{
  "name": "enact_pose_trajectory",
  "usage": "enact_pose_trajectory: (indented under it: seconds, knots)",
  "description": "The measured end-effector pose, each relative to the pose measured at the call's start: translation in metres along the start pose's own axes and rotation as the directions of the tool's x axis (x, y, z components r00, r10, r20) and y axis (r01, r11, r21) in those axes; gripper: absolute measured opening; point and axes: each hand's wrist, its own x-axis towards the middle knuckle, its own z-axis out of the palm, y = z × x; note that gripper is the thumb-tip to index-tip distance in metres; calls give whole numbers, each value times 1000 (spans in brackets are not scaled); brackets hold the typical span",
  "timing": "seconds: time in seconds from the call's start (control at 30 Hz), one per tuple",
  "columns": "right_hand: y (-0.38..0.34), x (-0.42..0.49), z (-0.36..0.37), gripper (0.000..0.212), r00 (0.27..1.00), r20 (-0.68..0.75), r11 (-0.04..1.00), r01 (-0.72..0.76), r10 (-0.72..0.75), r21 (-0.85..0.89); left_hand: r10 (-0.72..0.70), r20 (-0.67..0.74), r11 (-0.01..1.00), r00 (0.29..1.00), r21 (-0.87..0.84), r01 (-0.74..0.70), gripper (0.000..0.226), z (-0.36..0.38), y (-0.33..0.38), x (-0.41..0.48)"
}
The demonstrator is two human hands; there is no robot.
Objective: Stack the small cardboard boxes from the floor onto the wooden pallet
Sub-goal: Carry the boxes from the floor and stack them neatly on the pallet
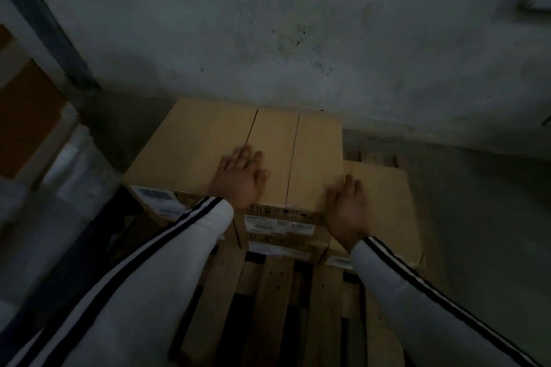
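Note:
Plain brown cardboard boxes stand stacked at the far end of the wooden pallet [277,301], against the wall. The top box in the middle [298,158] has a taped seam and white labels on its near face. My left hand [238,179] lies flat on its top, fingers straight, near the gap to the left box [193,146]. My right hand [347,208] presses with straight fingers against the top box's right near corner. A lower box [387,202] sits to the right, partly behind my right hand.
A stained grey wall [298,53] rises right behind the stack, with a dark cable along its top. Pale wrapped goods and a brown box [26,116] stand at the left. Bare concrete floor [483,217] lies to the right of the pallet.

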Motion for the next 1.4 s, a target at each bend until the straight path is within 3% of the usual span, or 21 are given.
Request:
enact_pose_trajectory:
  seconds: [0.07,0.17,0.33,0.6,0.8,1.03,1.17,1.4]
  knots:
    - [-6,-15,-8,66,982,57,926,187,-179,-328,-26,60,999,998,25,24,70,-1,7,-14]
    - [-23,-24,-22,66,945,240,830,311,-220,-464,-46,211,997,976,71,31,78,-15,16,-39]
    - [-93,-50,-87,67,962,178,806,272,-209,-526,18,208,996,978,87,-36,78,-87,29,-93]
    - [-243,-105,-227,69,951,265,746,290,-157,-600,88,-50,993,995,87,-83,78,-297,73,-171]
    - [-346,-183,-327,71,899,397,696,405,-186,-593,-51,-88,995,995,81,58,77,-439,120,-268]
    - [-410,-284,-375,75,673,636,512,724,-377,-462,-429,-134,903,893,-64,424,78,-495,147,-433]
    - [-432,-361,-358,80,497,738,413,853,-456,-319,-636,-116,772,763,-111,626,73,-488,151,-541]
    - [-435,-517,-307,83,253,854,257,955,-454,-147,-832,-12,549,555,-166,819,76,-428,142,-706]
